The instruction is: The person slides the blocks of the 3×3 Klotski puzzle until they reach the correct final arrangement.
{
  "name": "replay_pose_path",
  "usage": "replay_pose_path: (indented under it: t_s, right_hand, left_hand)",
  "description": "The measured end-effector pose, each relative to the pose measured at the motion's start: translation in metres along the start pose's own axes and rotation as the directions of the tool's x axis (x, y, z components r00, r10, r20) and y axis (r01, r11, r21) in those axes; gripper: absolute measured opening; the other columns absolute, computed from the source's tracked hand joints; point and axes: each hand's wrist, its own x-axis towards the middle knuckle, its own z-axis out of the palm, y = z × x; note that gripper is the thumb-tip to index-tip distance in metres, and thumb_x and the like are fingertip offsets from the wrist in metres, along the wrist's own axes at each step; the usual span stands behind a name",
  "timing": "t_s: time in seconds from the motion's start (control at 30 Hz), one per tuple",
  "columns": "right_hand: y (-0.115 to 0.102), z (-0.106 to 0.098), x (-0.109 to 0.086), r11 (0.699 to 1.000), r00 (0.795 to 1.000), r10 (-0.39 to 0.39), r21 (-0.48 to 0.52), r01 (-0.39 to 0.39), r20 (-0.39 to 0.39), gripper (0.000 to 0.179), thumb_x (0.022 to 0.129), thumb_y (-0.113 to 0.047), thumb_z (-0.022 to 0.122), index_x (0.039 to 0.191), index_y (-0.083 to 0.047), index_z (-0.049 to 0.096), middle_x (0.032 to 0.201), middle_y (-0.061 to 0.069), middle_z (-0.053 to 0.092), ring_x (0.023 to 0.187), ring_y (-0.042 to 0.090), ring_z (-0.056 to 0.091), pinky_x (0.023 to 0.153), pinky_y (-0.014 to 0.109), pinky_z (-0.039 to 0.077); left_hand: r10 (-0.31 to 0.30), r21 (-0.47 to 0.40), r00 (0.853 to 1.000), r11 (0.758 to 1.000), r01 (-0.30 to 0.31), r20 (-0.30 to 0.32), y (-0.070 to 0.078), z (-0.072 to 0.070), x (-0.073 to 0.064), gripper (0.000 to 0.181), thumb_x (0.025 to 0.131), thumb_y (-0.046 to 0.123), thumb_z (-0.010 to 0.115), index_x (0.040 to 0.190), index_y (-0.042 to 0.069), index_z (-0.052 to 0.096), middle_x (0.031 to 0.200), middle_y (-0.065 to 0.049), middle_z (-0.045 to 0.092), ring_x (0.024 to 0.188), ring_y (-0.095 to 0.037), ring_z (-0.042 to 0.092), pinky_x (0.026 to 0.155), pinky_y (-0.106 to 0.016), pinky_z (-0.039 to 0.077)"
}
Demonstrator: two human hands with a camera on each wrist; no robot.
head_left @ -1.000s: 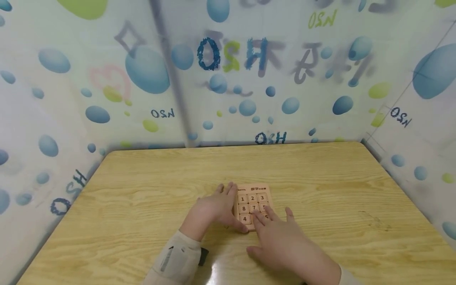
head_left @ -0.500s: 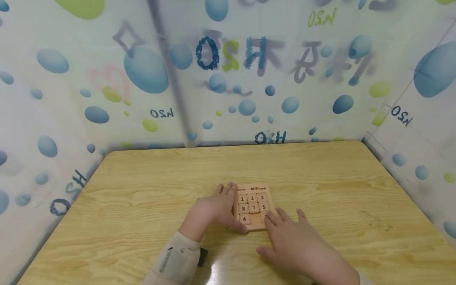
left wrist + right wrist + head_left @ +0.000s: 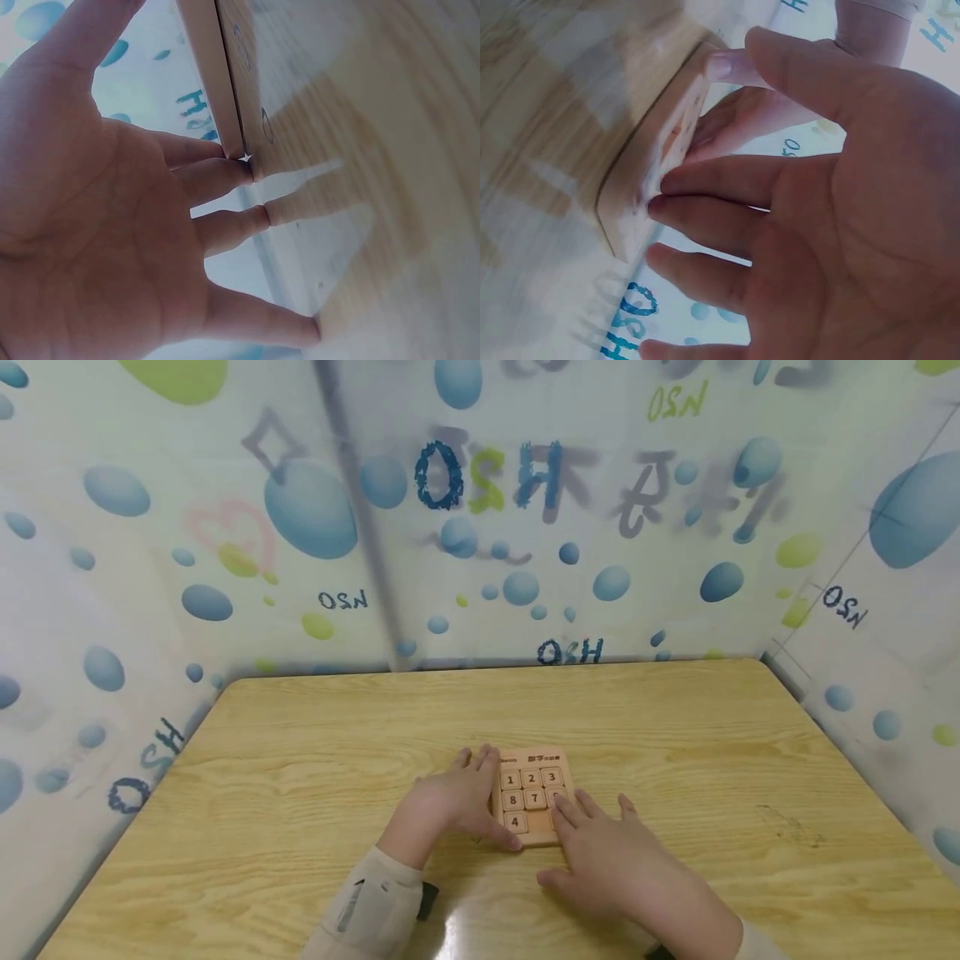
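A wooden sliding number puzzle (image 3: 537, 754) lies flat on the table, its top strip printed with dark characters. Tiles 1, 2 and 3 form the top row, with the 8 tile (image 3: 513, 800) and 7 tile (image 3: 534, 798) below. Beside the 4 tile (image 3: 515, 822) is a bare slot. My left hand (image 3: 459, 800) braces the puzzle's left side with straight, spread fingers, its thumb at the near edge. With nearly straight fingers, my right hand (image 3: 611, 860) touches the right column, covering its lower tiles. In the right wrist view, two fingertips (image 3: 667, 184) meet the puzzle's face.
The wood-grain table (image 3: 315, 735) extends around the puzzle on every side. Patterned wall sheeting (image 3: 480, 593) with blue drops stands behind and beside it. A light sleeve (image 3: 367, 902) with a dark strap covers the left wrist.
My right hand moves from the bottom middle of the puzzle to its right side, then slightly up the right column. The bare slot comes into view. My left hand stays put.
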Motion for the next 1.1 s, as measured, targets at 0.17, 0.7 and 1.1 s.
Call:
replay_pose_path:
  t_s: [0.17,0.7,1.1]
  right_hand:
    - [-0.001,0.000,-0.002,1.000,0.999,0.025,-0.012,-0.025,0.033,0.087,0.096,-0.066,0.066,0.154,-0.003,0.054,0.168,0.012,0.046,0.161,0.038,0.034,0.126,0.081,0.012]
    - [0.003,0.005,0.008,1.000,0.998,-0.010,0.013,0.011,-0.063,0.085,0.099,-0.061,0.065,0.160,-0.005,0.047,0.173,0.010,0.037,0.163,0.038,0.029,0.125,0.083,0.012]
    - [0.008,0.006,0.013,1.000,0.998,-0.016,0.008,0.017,-0.061,0.084,0.099,-0.060,0.066,0.160,-0.005,0.047,0.173,0.009,0.038,0.163,0.038,0.031,0.123,0.084,0.015]
  left_hand:
    - [-0.001,0.005,1.000,1.000,0.001,0.009,0.000,-0.001,0.001,0.140,0.071,0.067,0.091,0.173,0.015,0.010,0.181,-0.003,0.011,0.169,-0.032,0.011,0.126,-0.077,0.022]
    - [0.000,0.009,1.000,1.000,0.000,0.013,0.000,-0.001,-0.001,0.140,0.071,0.068,0.091,0.173,0.013,0.012,0.181,-0.004,0.013,0.169,-0.033,0.012,0.122,-0.083,0.023]
    - [0.006,0.016,1.000,1.000,-0.006,0.006,-0.001,0.000,0.002,0.140,0.070,0.068,0.091,0.173,0.014,0.012,0.181,-0.004,0.014,0.169,-0.033,0.013,0.124,-0.080,0.024]
